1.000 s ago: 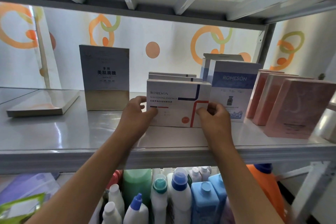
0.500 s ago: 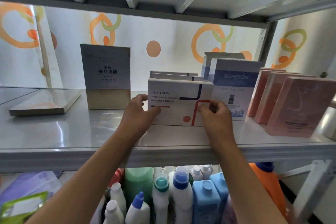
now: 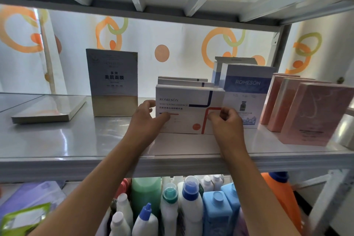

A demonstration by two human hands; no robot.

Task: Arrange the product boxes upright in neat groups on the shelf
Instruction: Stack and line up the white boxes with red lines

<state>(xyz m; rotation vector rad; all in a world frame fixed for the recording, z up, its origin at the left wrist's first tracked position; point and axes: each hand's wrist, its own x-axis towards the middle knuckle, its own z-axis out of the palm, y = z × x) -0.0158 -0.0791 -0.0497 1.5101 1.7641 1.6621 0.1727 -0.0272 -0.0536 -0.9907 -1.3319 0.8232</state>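
The left hand (image 3: 148, 119) grips the left edge of the white box (image 3: 189, 109): the thumb lies on the front face and the fingers curl behind the edge. The right hand (image 3: 228, 122) is curled against the right part of the same front face, near the red line; it seems to pinch or press the box there, but I cannot tell surely how the fingertips hold. The box stands upright on the shelf (image 3: 76, 140), directly in front of both hands and between them. Its long axis runs left to right, across the line of the arms, so both hands are about equally near to it.

Just behind this box stand two more white boxes (image 3: 182, 81) of the same kind, in one row. To the right, touching or almost touching, stand the blue boxes (image 3: 247, 86), and further right the pink boxes (image 3: 314, 113). To the left, a little apart, a grey box (image 3: 113, 74) stands upright alone, and a flat box (image 3: 47, 109) lies down, well apart. I judge the next move is a small push backward to close the row.
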